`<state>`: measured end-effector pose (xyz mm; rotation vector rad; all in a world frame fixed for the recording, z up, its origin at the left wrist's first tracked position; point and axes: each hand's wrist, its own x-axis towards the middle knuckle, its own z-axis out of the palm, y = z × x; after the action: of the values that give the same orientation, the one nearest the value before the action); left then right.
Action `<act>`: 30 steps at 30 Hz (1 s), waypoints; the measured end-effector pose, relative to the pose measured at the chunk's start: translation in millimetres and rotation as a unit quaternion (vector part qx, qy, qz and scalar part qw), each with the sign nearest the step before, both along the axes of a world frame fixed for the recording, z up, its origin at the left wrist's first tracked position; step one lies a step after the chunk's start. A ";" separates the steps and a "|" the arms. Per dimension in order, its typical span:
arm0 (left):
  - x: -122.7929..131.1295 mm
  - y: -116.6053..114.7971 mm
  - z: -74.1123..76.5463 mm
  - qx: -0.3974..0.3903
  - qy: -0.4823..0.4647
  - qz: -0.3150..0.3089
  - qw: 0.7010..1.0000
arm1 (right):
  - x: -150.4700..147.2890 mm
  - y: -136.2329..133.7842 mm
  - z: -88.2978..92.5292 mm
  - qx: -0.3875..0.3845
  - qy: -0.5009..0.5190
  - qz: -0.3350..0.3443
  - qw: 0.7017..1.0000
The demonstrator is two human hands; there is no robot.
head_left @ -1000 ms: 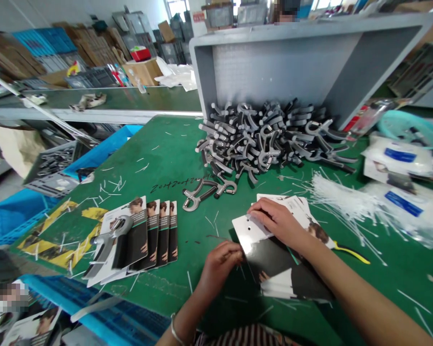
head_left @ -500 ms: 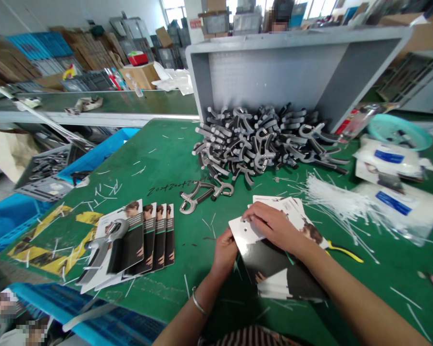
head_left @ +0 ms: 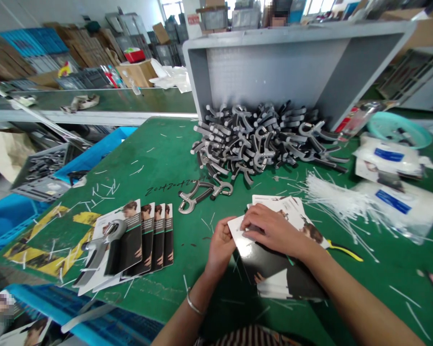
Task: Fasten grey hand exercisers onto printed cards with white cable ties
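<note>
In the head view, a black-and-white printed card [head_left: 262,259] with punched holes lies before me. My left hand [head_left: 221,247] pinches its left edge, thumb and fingertips at the corner. My right hand [head_left: 270,229] rests on the card's upper part with bent fingers pressed on it near the holes; whatever is under the fingertips is hidden. Behind the card lie more printed cards [head_left: 296,205], partly covered by my right hand. Two hand grips [head_left: 194,196] lie beyond my left hand. Pliers with yellow handles [head_left: 344,251] lie right of my right forearm.
A grey crate [head_left: 274,67] lies tipped with a heap of hand grips [head_left: 256,139] spilling out. White cable ties [head_left: 332,206] and plastic bags [head_left: 400,206] are at right. Several fanned cards [head_left: 159,240] with a hand grip [head_left: 108,245] on top lie left. Blue crates [head_left: 94,322] stand below the edge.
My left hand has shifted slightly up along the card's edge, and its fingers show more. My right hand's fingers have bent further and moved over the hole area. The card stays in place.
</note>
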<state>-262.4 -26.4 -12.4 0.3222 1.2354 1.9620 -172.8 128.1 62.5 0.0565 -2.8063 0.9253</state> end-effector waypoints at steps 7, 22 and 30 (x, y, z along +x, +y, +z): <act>-15.7 -13.9 7.0 -0.046 0.023 0.025 0.998 | -4.2 -1.1 -4.9 0.013 -0.001 -0.004 1.000; 0.8 -16.7 14.5 -0.068 -0.075 0.034 0.994 | -41.7 45.8 1.1 0.043 0.040 -0.116 0.991; 18.0 -46.1 31.7 -0.156 0.012 -0.217 0.964 | -166.3 39.3 -29.3 0.180 -0.121 0.018 0.976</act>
<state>-244.4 -72.4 19.3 0.4164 1.3359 1.3731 -339.1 167.3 33.2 0.0465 -3.1754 0.4435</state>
